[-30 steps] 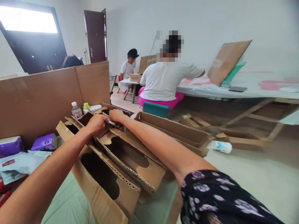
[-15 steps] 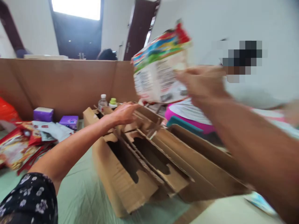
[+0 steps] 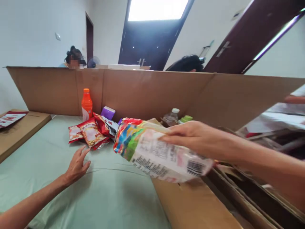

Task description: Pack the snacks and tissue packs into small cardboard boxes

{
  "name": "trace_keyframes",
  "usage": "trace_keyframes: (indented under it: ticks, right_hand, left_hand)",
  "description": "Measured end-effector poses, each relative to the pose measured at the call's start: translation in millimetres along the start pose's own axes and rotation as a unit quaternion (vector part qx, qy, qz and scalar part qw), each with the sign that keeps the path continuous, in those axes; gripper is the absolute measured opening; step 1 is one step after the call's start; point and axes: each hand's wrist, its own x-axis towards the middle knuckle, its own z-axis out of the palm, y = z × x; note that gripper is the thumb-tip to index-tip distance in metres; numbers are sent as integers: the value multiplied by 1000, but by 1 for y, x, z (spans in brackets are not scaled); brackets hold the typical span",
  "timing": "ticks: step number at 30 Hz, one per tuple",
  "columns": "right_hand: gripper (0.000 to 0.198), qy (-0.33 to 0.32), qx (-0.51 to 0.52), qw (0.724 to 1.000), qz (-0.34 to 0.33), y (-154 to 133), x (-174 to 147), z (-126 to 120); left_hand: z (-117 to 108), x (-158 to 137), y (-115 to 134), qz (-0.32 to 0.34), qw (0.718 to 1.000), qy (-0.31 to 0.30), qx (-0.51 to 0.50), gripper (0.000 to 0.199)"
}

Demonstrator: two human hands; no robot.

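My right hand grips a colourful snack bag by its upper edge, with the white printed back and barcode turned toward me. The bag hangs tilted above the table, partly in front of the divided cardboard box. Over the green tablecloth, my left hand holds nothing, its fingers spread. Just beyond its fingertips lies a pile of red food packets. Silver-white packets are beside that pile, partly hidden by the snack bag.
An orange bottle stands against the cardboard partition, near a purple box. A clear bottle and a green-capped container are behind my right hand. At left lies a flat cardboard box. People sit beyond the partition.
My view has turned left. The snack bag has come down and left, away from above the box, in my right hand. My left hand has left the box and is now over the tablecloth.
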Motion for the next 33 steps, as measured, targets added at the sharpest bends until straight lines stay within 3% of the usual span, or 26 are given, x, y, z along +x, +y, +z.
trace_keyframes:
  ticks: [2, 3, 5, 7, 11, 15, 19, 26, 29, 33]
  right_hand:
    - [27, -96, -55, 994, 7, -38, 32, 18]
    - [28, -87, -106, 991, 3, -53, 50, 27]
    - [29, 22, -208, 978, -20, -72, 86, 48]
    - [31, 87, -247, 964, -48, -80, 121, 77]
    - [37, 27, -203, 975, -91, -78, 170, 151]
    - [47, 13, -135, 983, -123, -65, 185, 205]
    - [47, 66, -64, 990, -106, -47, 155, 228]
    - [30, 83, 10, 995, -63, -38, 24, 246]
    - [28, 118, 13, 991, -59, -37, -24, 224]
    - [28, 245, -72, 962, -97, -25, -79, 171]
  left_hand:
    - [-3, -15, -34, -41, 999, 17, 16, 51]
    - [-2, -21, -48, -57, 998, 26, 22, 50]
    - [4, -30, -68, -78, 996, 42, 29, 48]
    - [13, -36, -81, -88, 994, 56, 32, 46]
    - [32, -41, -92, -89, 992, 80, 33, 42]
    - [41, -41, -97, -87, 991, 99, 35, 40]
    - [42, -38, -101, -84, 991, 101, 34, 39]
    - [27, -20, -107, -59, 994, 94, 10, 47]
    - [22, -10, -107, -53, 994, 93, 7, 50]
    - [18, -6, -103, -52, 995, 86, 9, 49]
